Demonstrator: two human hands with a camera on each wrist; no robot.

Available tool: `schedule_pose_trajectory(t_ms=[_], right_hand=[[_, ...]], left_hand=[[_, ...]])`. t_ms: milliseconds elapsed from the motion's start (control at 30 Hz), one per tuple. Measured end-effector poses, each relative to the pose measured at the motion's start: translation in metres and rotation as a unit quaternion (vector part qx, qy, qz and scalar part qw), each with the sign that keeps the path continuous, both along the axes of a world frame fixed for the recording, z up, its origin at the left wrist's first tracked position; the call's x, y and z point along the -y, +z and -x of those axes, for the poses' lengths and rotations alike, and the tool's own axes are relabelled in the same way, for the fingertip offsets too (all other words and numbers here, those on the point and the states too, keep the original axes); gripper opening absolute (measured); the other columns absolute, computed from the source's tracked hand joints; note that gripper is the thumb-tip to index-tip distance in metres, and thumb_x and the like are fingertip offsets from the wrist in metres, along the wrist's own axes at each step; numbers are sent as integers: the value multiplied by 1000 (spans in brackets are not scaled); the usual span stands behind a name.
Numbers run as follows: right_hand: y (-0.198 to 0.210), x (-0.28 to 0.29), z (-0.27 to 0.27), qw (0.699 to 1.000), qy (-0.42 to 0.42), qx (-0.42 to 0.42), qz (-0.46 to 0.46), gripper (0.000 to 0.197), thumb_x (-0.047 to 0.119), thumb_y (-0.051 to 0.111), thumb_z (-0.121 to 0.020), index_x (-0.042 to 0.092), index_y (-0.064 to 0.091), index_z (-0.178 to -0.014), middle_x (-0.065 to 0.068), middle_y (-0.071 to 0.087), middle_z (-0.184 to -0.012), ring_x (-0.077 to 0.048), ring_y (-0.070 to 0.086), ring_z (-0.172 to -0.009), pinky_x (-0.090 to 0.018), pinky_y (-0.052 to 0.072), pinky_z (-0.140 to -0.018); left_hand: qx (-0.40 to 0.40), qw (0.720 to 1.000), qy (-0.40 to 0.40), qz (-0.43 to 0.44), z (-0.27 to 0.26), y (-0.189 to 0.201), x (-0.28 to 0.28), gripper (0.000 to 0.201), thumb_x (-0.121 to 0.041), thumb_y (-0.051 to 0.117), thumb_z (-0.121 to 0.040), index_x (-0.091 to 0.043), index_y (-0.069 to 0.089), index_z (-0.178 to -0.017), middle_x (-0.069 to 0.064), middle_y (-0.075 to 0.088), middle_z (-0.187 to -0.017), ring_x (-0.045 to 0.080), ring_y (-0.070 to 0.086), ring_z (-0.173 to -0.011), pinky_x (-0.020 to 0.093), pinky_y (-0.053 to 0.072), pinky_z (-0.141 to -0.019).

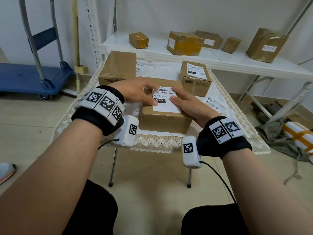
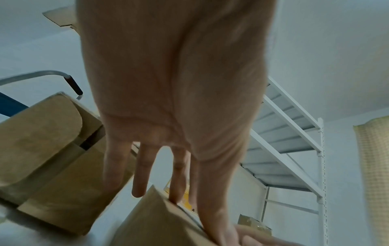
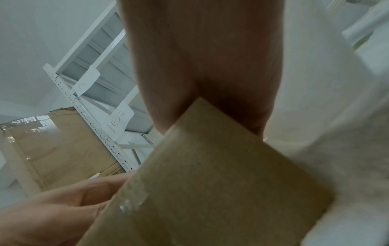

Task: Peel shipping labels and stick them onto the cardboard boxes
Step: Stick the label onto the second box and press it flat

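Note:
A brown cardboard box (image 1: 165, 119) stands in the middle of the small cloth-covered table (image 1: 157, 143). A white shipping label (image 1: 165, 101) printed "060-06B-A05" lies flat on the box's top. My left hand (image 1: 140, 94) rests on the top at the label's left edge, fingers straight, thumb on the label. My right hand (image 1: 186, 104) lies flat along the label's right edge, thumb on it. In the left wrist view the straight fingers (image 2: 141, 173) reach down onto the box (image 2: 155, 221). The right wrist view shows the box's side (image 3: 210, 183) under my palm.
A plain box (image 1: 118, 68) stands at the table's back left, a labelled box (image 1: 195, 77) at back right. Loose labels (image 1: 215, 104) lie to the right. Several taped boxes sit on the white shelf (image 1: 220, 58) behind. A blue trolley (image 1: 33, 77) stands left.

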State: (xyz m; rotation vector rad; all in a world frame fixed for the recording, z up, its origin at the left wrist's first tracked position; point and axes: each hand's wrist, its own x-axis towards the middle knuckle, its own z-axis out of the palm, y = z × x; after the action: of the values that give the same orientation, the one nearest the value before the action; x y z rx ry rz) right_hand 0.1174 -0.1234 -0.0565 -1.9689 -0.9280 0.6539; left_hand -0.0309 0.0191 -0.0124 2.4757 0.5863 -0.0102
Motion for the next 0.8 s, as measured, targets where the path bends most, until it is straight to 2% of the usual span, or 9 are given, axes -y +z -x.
schedule_pose_trajectory(t_ms=[133, 267, 333, 400, 467, 567, 700, 767, 800], right_hand=[[-1, -6, 0, 1000, -18, 1, -3, 55, 35, 55, -105, 31, 38, -157, 4, 45, -156, -16, 47, -139, -36, 34, -121], [0, -6, 2, 999, -32, -2, -18, 52, 29, 53, -106, 26, 40, -157, 3, 49, -152, -14, 50, -133, -31, 36, -118], [-1, -6, 1, 999, -35, -6, -27, 51, 27, 53, -106, 23, 41, -156, 2, 50, -152, -14, 51, -133, -33, 37, -118], [-1, -6, 1, 999, -38, -11, -30, 52, 26, 54, -106, 23, 41, -156, 1, 51, -152, -16, 52, -134, -35, 38, -118], [-3, -6, 0, 998, -40, -23, -40, 55, 24, 54, -106, 24, 37, -158, 6, 46, -155, -16, 51, -137, -36, 39, -119], [-3, -4, -1, 997, -37, -38, -56, 66, 23, 56, -106, 30, 22, -162, 11, 34, -161, -17, 45, -144, -40, 38, -119], [0, 1, 5, 996, -28, -42, -69, 77, 23, 55, -106, 31, 6, -164, 7, 19, -169, -14, 32, -152, -41, 34, -122], [1, 5, 8, 997, -30, -37, -69, 80, 23, 56, -106, 30, 1, -165, 12, 25, -166, -13, 35, -149, -36, 36, -120], [2, 6, 9, 996, -33, -32, -71, 81, 23, 56, -106, 30, 0, -164, 19, 35, -157, -10, 45, -141, -30, 41, -115]], left_hand=[[64, 994, 77, -43, -6, -6, 0, 56, -31, 79, -86, -22, 61, -139, -4, 62, -138, 8, 50, -107, 25, 33, -89], [109, 981, 134, -87, -10, -15, 3, 54, -41, 83, -80, -13, 68, -123, 3, 67, -127, 21, 59, -116, 32, 44, -91], [95, 977, 163, -98, -11, -17, 5, 59, -51, 82, -78, -9, 66, -116, 7, 67, -120, 26, 61, -112, 36, 47, -86], [63, 975, 183, -106, -12, -20, 6, 52, -60, 76, -81, -10, 64, -95, 12, 69, -112, 33, 63, -107, 35, 44, -78], [34, 978, 188, -87, -13, -23, 9, 51, -62, 67, -88, -12, 58, -80, 17, 70, -110, 37, 65, -102, 35, 48, -79], [1, 983, 182, -39, -15, -25, 14, 59, -61, 56, -95, -5, 66, -110, 17, 68, -116, 35, 69, -100, 38, 58, -88], [25, 983, 172, 61, -14, -22, 12, 50, -56, 59, -96, -10, 64, -116, 7, 68, -106, 22, 69, -81, 30, 58, -60], [65, 974, 174, 133, -12, -22, 8, 48, -52, 66, -93, -13, 65, -122, 4, 72, -106, 19, 71, -84, 29, 59, -64], [86, 967, 172, 164, -11, -23, 7, 46, -49, 69, -92, -15, 66, -123, 4, 74, -108, 19, 72, -87, 31, 59, -69]])
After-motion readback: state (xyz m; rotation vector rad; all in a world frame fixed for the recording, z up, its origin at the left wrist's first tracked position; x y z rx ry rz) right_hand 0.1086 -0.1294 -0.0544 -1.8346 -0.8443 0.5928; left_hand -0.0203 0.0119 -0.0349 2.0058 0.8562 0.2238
